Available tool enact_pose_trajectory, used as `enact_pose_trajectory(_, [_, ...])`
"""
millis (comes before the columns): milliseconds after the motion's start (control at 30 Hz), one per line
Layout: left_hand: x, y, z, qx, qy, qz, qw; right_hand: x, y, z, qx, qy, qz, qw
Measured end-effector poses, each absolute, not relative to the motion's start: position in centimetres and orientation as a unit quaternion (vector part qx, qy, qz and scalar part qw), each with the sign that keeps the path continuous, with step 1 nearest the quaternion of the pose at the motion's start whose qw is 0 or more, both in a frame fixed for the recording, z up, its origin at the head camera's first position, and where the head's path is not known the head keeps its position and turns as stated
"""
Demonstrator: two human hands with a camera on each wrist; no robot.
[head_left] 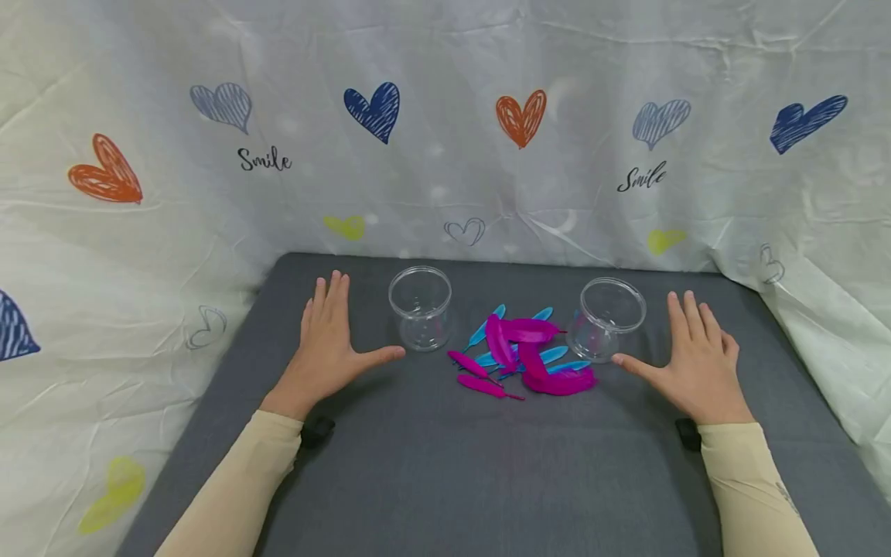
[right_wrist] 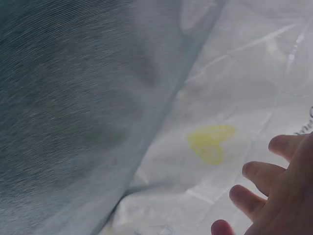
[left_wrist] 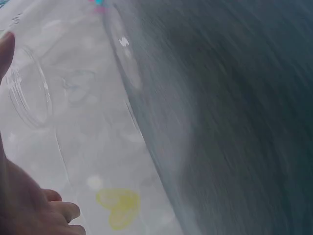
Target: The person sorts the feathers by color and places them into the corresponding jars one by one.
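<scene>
Two clear plastic cups stand upright on the grey table. My left hand (head_left: 327, 356) is beside the left cup (head_left: 421, 309), fingers straight and thumb pointing toward it. On the other side, my right hand (head_left: 699, 360) has its fingers spread, its thumb tip close by the right cup (head_left: 611, 317). Neither hand holds anything. Between the cups lies a loose pile of magenta feathers (head_left: 560, 382) and blue feathers (head_left: 487, 326), some overlapping. In the left wrist view the left cup (left_wrist: 29, 88) shows faintly beyond the thumb.
The grey table (head_left: 487, 480) runs back to a white curtain (head_left: 431, 46) printed with hearts and "Smile". The curtain also hangs along the left and right sides. A black wrist camera (head_left: 317, 433) sits under the left wrist, another wrist camera (head_left: 688, 435) by the right.
</scene>
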State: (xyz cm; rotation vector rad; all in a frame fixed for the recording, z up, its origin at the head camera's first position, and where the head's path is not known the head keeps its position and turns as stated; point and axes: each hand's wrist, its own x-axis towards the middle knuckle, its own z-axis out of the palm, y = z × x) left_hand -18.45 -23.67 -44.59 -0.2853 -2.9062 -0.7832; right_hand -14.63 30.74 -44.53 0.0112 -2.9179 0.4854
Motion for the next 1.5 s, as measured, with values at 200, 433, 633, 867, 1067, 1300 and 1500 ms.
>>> enact_pose_trajectory(200, [-19.6,-21.1,-44.4,-0.085,-0.930,-0.357,0.042,-15.2,29.1,-42.7,0.014,-0.977,0.176,0.117])
enact_pose_trajectory(433, [-20.8,-18.6,-44.7,-0.062,-0.881,-0.467,0.033,-15.5,25.9,-40.7,0.047,-0.971,0.186,0.145])
enact_pose_trajectory(633, [-21.4,-17.7,-45.9,-0.047,-0.849,-0.523,0.055,-16.1,22.8,-40.1,0.117,-0.959,0.167,0.195])
enact_pose_trajectory(867, [-21.7,-16.8,-47.3,-0.052,-0.838,-0.540,0.063,-17.3,20.0,-40.3,0.234,-0.935,0.085,0.251])
enact_pose_trajectory(1067, [-21.7,-16.5,-48.2,-0.061,-0.829,-0.550,0.083,-18.8,18.7,-41.2,0.282,-0.925,-0.002,0.254])
enact_pose_trajectory(1300, [-21.3,-16.7,-49.0,-0.075,-0.828,-0.550,0.081,-19.4,18.1,-43.0,0.299,-0.925,-0.058,0.225])
enact_pose_trajectory(1500, [-21.0,-17.4,-49.4,-0.093,-0.814,-0.567,0.078,-19.6,17.5,-43.9,0.300,-0.920,-0.091,0.234])
